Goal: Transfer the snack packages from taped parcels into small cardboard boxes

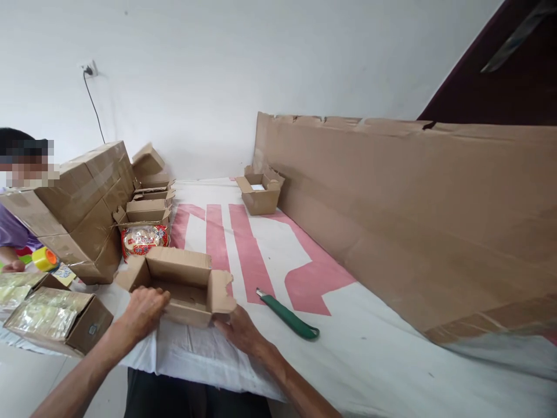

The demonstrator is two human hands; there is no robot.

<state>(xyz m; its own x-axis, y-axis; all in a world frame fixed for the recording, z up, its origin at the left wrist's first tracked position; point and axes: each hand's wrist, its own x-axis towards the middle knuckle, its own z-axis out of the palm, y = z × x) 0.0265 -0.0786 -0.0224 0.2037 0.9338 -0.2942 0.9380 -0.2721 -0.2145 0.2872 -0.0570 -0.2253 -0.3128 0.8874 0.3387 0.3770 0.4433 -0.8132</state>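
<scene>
An opened cardboard box (187, 316) sits near the table's front edge, its end flaps spread and its inside bare. My left hand (147, 310) is closed over the near wall at its left end, fingers curled over the rim. At the right end, my right hand (239, 330) grips the near corner below the flap; some of its fingertips are hidden. Just behind the box lies a red-and-clear packaged food bag (145, 239) with round pale pieces inside. A green utility knife (289, 316) rests on the cloth to the right of my right hand.
Stacked closed cartons (93, 203) stand at the left, beside a row of open boxes (148, 212). Another open box (261, 200) is farther back. A tall cardboard sheet (404, 215) borders the right. Tape-covered boxes (47, 316) and a tape roll (42, 259) are near a person (17, 226).
</scene>
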